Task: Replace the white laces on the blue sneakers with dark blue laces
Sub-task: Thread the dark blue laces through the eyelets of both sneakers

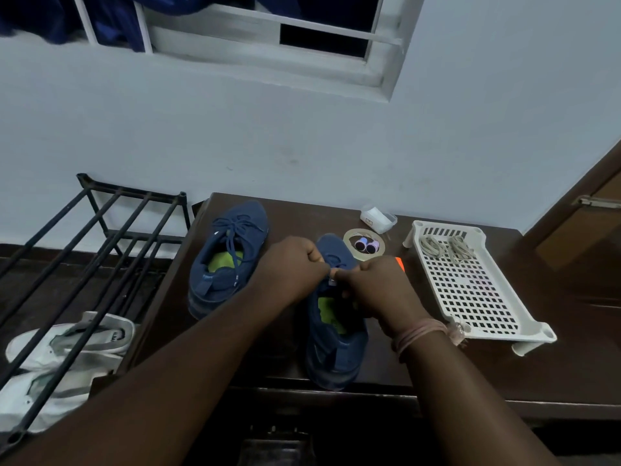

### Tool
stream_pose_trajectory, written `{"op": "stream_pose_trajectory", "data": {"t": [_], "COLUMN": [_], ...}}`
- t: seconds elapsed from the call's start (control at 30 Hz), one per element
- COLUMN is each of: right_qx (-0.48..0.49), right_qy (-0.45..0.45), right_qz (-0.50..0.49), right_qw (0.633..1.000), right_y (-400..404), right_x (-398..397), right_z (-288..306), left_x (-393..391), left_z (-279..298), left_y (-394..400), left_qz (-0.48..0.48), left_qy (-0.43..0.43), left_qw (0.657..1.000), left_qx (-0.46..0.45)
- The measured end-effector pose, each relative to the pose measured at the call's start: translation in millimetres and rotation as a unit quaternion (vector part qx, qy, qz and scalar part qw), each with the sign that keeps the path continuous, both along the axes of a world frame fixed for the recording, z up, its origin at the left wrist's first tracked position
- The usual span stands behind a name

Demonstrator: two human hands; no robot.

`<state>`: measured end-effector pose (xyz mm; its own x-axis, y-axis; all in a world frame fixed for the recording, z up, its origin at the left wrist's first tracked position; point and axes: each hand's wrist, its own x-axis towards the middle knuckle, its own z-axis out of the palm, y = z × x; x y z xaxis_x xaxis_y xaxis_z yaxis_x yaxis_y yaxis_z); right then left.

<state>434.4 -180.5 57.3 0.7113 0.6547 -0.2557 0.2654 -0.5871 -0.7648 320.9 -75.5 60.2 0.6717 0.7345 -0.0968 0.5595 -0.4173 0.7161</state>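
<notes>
brown table (437, 371), 2 sneakers (228, 257), tray (470, 290), tape (364, 245)

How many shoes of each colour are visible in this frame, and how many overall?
Blue knit sneakers on the dark wooden table: 2
White sneakers under the black metal rack: 2
Total: 4

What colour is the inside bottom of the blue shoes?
Bright yellow-green. The head view shows the insole best in the left sneaker.

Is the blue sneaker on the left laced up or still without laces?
Laced. The left blue fabric sneaker has a dark blue lace threaded across its top and tied in a bow, its ends trailing into the opening.
</notes>
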Motion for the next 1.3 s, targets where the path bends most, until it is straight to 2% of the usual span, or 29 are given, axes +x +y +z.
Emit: {"op": "stream_pose_trajectory", "data": {"t": [0.13, 0.27, 0.4, 0.47, 0.57, 0.63, 0.7, 0.77, 0.83, 1.03, 1.13, 1.2, 1.23, 1.3], "right_qx": [-0.004, 0.021, 0.051, 0.056, 0.042, 0.026, 0.025, 0.02, 0.016, 0.031, 0.114, 0.235, 0.314, 0.449], "right_qy": [0.147, 0.223, 0.336, 0.363, 0.347, 0.295, 0.255, 0.261, 0.268, 0.202, 0.2, 0.211, 0.255, 0.396], "right_qz": [-0.046, -0.085, -0.126, -0.125, -0.113, -0.107, -0.093, -0.064, -0.044, -0.064, -0.11, -0.146, -0.178, -0.243], "right_qw": [0.988, 0.971, 0.932, 0.922, 0.93, 0.949, 0.962, 0.963, 0.962, 0.977, 0.967, 0.937, 0.897, 0.764], "right_y": [1, 7, 6, 4, 4, 5, 4, 2, 1, -2, -6, -8, -9, -17], "right_x": [-5, -8, 2, 3, 1, 2, 3, 1, -3, 3, 17, 29, 36, 46], "right_z": [0, -6, -5, -3, -2, -2, 0, 4, 7, 11, 14, 21, 27, 40], "left_x": [3, 3, 2, 3, 5, 7, 8, 10, 11, 10, 9, 5, 4, 3], "left_z": [-8, -11, -12, -15, -21, -24, -26, -29, -30, -22, -16, -10, -7, -5], "left_y": [-1, -2, -2, -3, -8, -11, -15, -17, -19, -13, -7, -3, -1, 2], "left_qz": [0.004, 0.013, 0.015, 0.006, -0.003, 0.007, 0.042, 0.087, 0.11, 0.113, 0.131, 0.142, 0.149, 0.162], "left_qy": [0.01, 0.004, 0.002, -0.004, -0.019, -0.045, -0.084, -0.138, -0.169, -0.178, -0.173, -0.168, -0.171, -0.169], "left_qw": [1.0, 1.0, 0.999, 0.999, 0.998, 0.999, 0.994, 0.974, 0.953, 0.95, 0.953, 0.955, 0.954, 0.953], "left_qx": [0.007, 0.019, 0.04, 0.05, 0.055, 0.028, -0.047, -0.159, -0.228, -0.23, -0.211, -0.198, -0.195, -0.19]}}
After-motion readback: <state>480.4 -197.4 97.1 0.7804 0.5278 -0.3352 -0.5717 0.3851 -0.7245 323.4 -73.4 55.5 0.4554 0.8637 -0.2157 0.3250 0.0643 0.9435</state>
